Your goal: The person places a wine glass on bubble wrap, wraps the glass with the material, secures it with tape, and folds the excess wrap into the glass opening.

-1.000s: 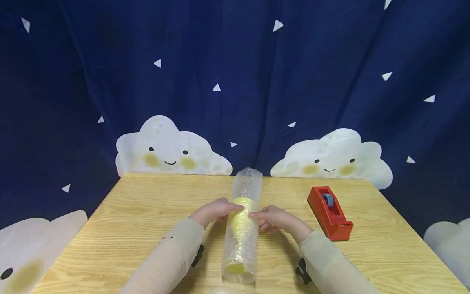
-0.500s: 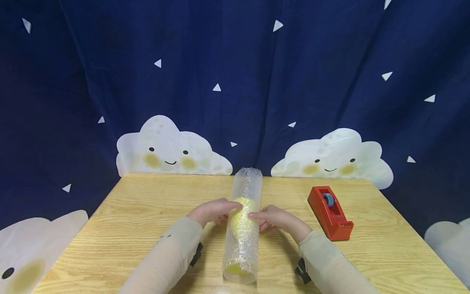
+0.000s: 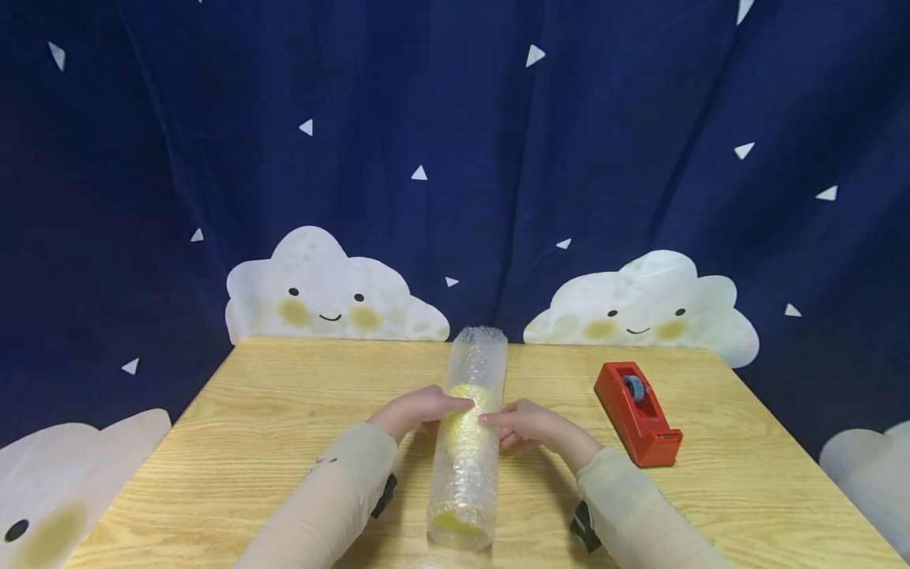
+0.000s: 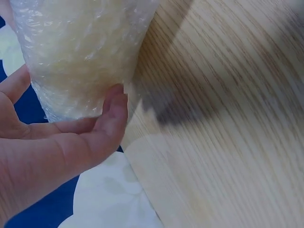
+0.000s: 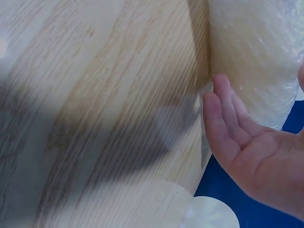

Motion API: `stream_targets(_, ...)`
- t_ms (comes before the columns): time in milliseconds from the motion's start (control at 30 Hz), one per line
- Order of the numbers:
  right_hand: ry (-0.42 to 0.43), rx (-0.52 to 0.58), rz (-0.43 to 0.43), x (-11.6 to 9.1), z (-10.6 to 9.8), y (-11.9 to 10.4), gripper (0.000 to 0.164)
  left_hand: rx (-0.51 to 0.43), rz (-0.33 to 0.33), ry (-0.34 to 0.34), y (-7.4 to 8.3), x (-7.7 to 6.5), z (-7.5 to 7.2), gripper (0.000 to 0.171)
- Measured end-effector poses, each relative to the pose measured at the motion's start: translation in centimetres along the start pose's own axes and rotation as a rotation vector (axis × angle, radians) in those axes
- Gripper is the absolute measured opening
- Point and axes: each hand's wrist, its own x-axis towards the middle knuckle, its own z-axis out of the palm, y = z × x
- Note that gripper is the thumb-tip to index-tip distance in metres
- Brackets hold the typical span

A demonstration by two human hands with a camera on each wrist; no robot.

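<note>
A roll of bubble wrap [image 3: 464, 474] lies lengthwise on the table, pointing away from me. Through the clear film shows something yellow [image 3: 455, 521], visible also at the roll's near end. My left hand [image 3: 421, 408] holds the roll from the left, thumb on top and fingers down along its side. From the right, my right hand [image 3: 535, 427] grips it too, its thumb close to the left one. In the left wrist view the bent fingers [image 4: 114, 118] lie against the wrap [image 4: 80, 57]. The right wrist view has the fingers [image 5: 221, 118] along the roll's lower side.
A red tape dispenser [image 3: 633, 419] with a blue-cored tape roll stands on the wooden table [image 3: 284, 379], to the right of my right hand. Behind the table's far edge hangs a dark blue curtain [image 3: 370, 103] with clouds and white triangles.
The near end of the bubble wrap roll has shifted slightly right and then back left. Both hands have stayed on it, the left one moving slightly with it.
</note>
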Motion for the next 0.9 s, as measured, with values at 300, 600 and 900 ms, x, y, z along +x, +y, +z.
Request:
stream_targets(300,-0.031,0.029,-0.029,0.0,0.1,-0.3,0.053,-0.066,-0.001,-0.009,-0.4,0.0,-0.7,0.069)
stream_targets(600,-0.042,0.053,-0.039,0.0,0.2,-0.4,0.054,-0.157,0.004,-0.077,-1.2,0.5,-1.1,0.063)
stream_targets(900,-0.052,0.058,-0.038,0.2,0.2,-0.1,0.049,0.007,-0.02,-0.068,-0.3,0.0,-1.1,0.067)
